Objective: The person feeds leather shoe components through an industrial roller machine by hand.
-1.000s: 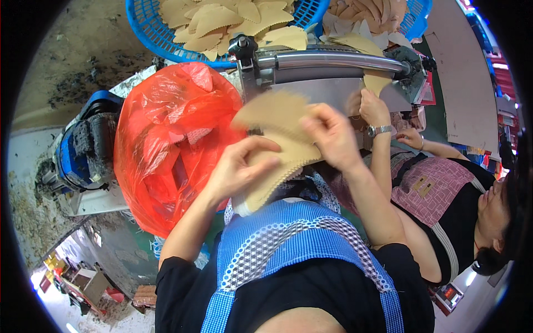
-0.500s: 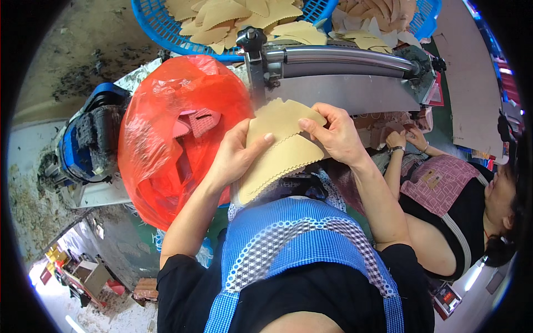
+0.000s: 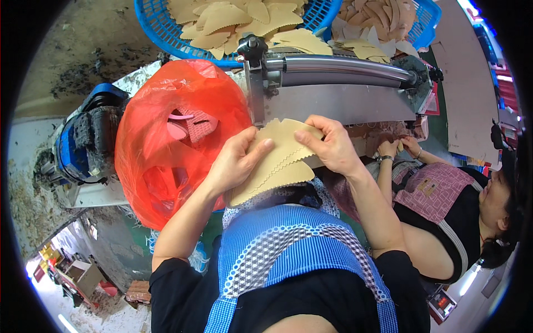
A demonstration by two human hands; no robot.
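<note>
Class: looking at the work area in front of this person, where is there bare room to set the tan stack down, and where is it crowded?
Bare: the grey metal plate under the steel roller, right of the upright post. Crowded: both blue baskets are heaped with tan pieces, the red bag fills the left, and both hands, left hand and right hand, hold the tan stack.

I am raising both forearms from the lower frame toward its centre, bare to the elbows. My left hand (image 3: 236,164) is curling with its thumb stretched rightward, while my right hand (image 3: 330,145) is pinching, fingers pointing left.
</note>
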